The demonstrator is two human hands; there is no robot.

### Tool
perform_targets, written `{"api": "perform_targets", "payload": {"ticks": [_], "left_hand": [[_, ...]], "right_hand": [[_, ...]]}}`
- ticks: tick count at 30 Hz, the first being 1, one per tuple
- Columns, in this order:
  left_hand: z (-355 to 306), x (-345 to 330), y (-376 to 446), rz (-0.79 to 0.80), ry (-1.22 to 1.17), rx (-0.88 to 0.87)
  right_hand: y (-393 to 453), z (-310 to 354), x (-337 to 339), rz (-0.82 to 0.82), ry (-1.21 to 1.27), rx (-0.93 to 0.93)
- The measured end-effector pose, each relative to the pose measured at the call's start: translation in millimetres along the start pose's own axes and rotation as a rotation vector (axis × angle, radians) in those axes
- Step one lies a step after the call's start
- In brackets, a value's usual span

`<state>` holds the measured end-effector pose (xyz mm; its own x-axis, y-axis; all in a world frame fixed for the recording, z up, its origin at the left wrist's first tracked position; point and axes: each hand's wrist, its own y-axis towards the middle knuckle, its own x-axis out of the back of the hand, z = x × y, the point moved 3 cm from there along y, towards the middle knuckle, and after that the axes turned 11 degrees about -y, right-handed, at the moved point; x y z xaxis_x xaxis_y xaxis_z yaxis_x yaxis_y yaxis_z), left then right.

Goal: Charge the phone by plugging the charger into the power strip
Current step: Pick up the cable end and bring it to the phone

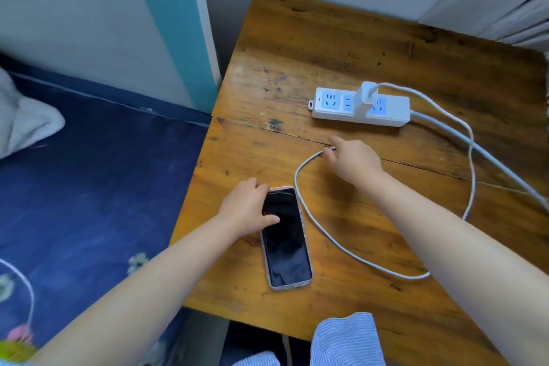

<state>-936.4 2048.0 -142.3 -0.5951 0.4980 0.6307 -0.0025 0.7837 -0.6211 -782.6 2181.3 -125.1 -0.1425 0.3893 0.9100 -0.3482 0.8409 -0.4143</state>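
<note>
A black-screened phone [286,246] in a pale case lies face up on the wooden table [297,47]. My left hand [246,208] grips its far end, thumb on the screen. A white power strip [392,111] sits further back, with a white charger block [367,95] plugged into it. The charger's white cable [350,254] loops down the right side and back across the table. My right hand [352,157] pinches the cable's free end, a little beyond the phone.
The strip's thicker grey cord [490,157] runs off the right edge. A bed with a dark blue sheet [89,187] lies left of the table, a white cloth [26,122] on it. Walls and a curtain [517,9] close the back.
</note>
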Motion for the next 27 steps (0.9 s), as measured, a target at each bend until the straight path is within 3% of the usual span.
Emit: {"api": "perform_targets", "payload": {"ticks": [4,9,12,20,27], "left_hand": [[-0.6,-6.7,-3.3,-0.075,-0.039,0.037],[1.7,-6.5,2.4,-0.039,-0.129,0.112],[1.7,-4.4,3.6,-0.028,-0.162,0.140],[-16.3,-24.3,-12.8,-0.133,-0.271,0.325],[-43.7,-58.7,-11.9,-0.301,-0.363,0.602]], "right_hand": [[-3.2,2.3,-14.0,-0.041,0.203,-0.207],[-20.8,-16.0,-20.8,-0.063,0.327,-0.356],[-35.9,-26.1,-28.6,-0.065,0.549,-0.436],[-72.2,-29.5,-55.4,-0.006,0.838,-0.415],[-101.8,-34.9,-75.8,-0.023,0.809,-0.451]]}}
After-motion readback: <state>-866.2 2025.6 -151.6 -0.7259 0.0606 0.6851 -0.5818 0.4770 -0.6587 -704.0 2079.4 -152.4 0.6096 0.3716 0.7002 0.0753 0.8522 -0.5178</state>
